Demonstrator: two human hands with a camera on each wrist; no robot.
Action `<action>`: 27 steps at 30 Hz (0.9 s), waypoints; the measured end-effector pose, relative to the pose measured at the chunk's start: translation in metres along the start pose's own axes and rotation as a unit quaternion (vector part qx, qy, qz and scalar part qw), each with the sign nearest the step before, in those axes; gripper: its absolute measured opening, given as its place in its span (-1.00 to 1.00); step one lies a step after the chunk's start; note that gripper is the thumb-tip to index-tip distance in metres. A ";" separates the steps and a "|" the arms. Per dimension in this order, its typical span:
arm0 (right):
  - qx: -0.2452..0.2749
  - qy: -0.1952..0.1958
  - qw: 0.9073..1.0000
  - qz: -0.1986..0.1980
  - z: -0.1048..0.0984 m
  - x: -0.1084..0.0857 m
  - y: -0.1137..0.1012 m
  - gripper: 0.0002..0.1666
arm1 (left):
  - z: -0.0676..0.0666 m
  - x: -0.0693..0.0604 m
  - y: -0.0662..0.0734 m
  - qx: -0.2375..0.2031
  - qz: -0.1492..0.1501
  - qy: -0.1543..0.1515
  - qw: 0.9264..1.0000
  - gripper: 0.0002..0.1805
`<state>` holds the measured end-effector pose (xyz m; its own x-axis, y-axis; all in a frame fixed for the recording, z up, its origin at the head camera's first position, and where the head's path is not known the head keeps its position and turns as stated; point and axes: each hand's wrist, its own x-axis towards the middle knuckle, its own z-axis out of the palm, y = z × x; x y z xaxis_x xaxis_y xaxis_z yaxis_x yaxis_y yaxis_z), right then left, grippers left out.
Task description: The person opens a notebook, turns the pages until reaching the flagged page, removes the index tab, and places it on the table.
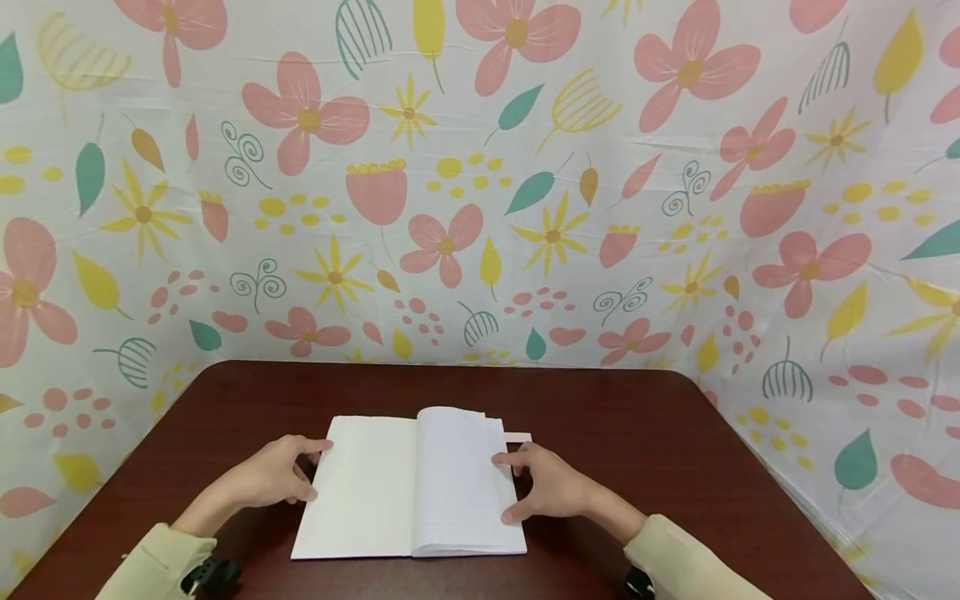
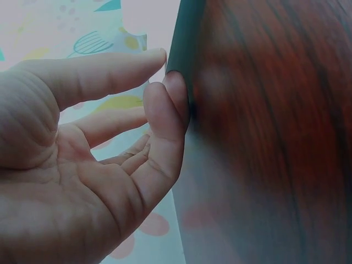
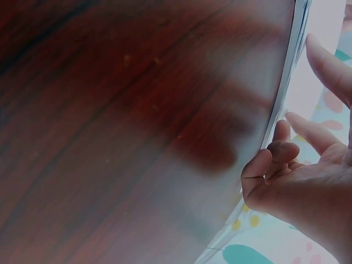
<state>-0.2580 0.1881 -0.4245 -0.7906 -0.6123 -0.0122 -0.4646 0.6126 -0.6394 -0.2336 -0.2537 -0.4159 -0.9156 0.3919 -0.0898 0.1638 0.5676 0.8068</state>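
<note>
Notebook (image 1: 363,492) lies open on the brown table (image 1: 637,450) | left hand (image 1: 268,475) grips its left edge | right hand (image 1: 555,483) grips its right edge, thumb and forefinger on the page

From above its near side, the worktop (image 1: 637,467) is viewed forward and down by the head camera. The left grip (image 2: 104,170) and right grip (image 3: 308,184) are seen very closely by sideways-turned wrist cameras; one edge of the book (image 1: 360,492) is shared by each with the head view.
</note>
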 end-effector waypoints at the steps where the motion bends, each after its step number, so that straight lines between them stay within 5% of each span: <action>1: 0.001 -0.001 1.000 -0.001 0.000 0.000 0.000 -0.06 | 0.000 0.000 0.000 0.000 0.001 -0.001 1.000 -0.18; 27: -0.005 -0.010 1.000 -0.001 0.002 0.009 -0.004 -0.02 | 0.001 -0.001 0.001 0.002 -0.005 0.001 1.000 -0.17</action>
<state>-0.2625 0.1795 -0.4233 -0.7812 -0.6237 -0.0262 -0.4704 0.6158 -0.6321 -0.2322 -0.2528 -0.4152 -0.9179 0.3850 -0.0958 0.1571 0.5743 0.8034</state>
